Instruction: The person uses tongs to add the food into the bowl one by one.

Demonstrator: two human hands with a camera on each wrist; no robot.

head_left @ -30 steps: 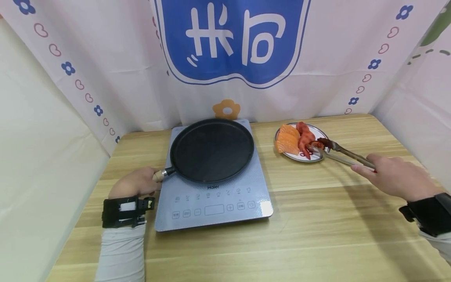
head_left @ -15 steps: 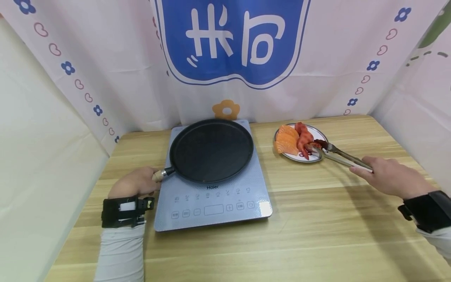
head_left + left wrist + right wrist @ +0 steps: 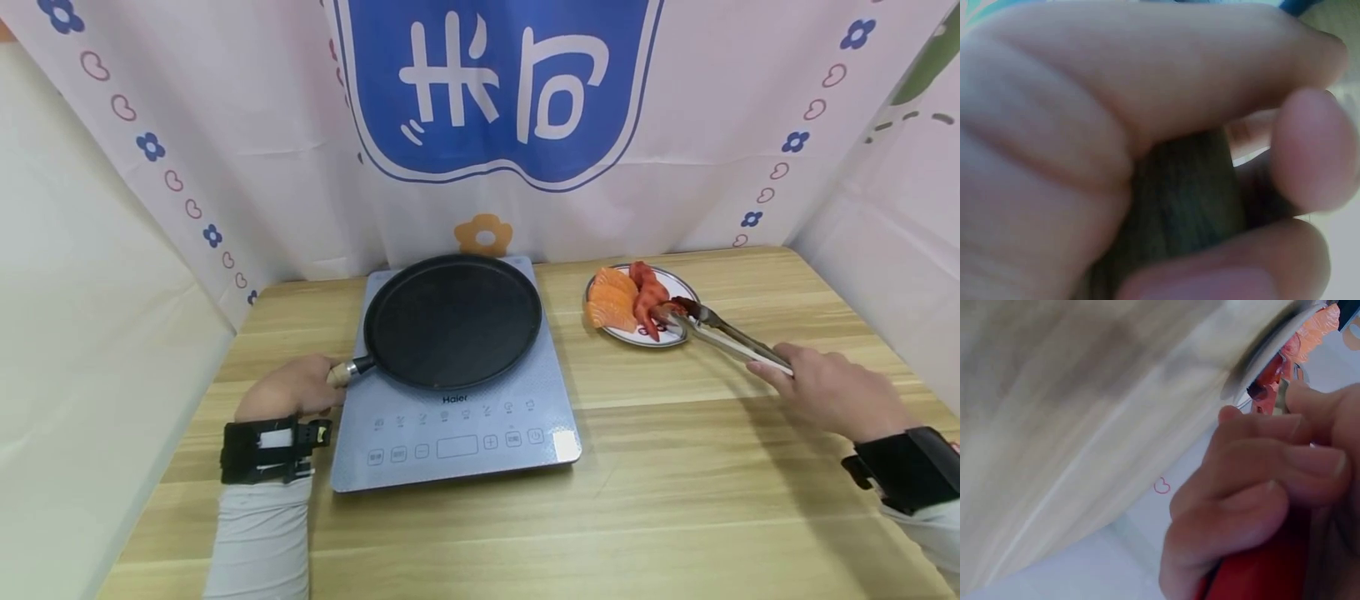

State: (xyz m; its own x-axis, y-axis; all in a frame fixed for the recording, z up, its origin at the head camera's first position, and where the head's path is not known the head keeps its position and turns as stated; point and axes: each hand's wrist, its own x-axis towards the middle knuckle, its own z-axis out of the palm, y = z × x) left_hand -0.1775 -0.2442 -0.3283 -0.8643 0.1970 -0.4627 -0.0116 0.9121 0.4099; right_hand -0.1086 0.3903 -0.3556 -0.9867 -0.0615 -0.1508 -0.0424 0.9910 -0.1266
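My left hand (image 3: 288, 389) grips the wooden handle (image 3: 342, 373) of a flat black frying pan (image 3: 453, 321). In the left wrist view, curled fingers wrap round that handle (image 3: 1188, 194). My right hand (image 3: 836, 392) holds metal tongs (image 3: 738, 342), whose red grip (image 3: 1266, 562) shows under the fingers in the right wrist view. The tongs' tips are at a dark red piece of food at the right side of a small white plate (image 3: 633, 338). Beside it lie a longer red piece (image 3: 649, 298) and orange salmon slices (image 3: 611, 302).
The pan sits on a grey induction cooktop (image 3: 457, 471) with a touch panel along its front. A wooden table (image 3: 675, 517) carries everything. Behind it hangs a white printed cloth (image 3: 690, 200), and pale walls of cloth stand at both sides.
My right hand has shifted slightly left, and the arms of the tongs look a little closer together. The left hand and pan have kept their place.
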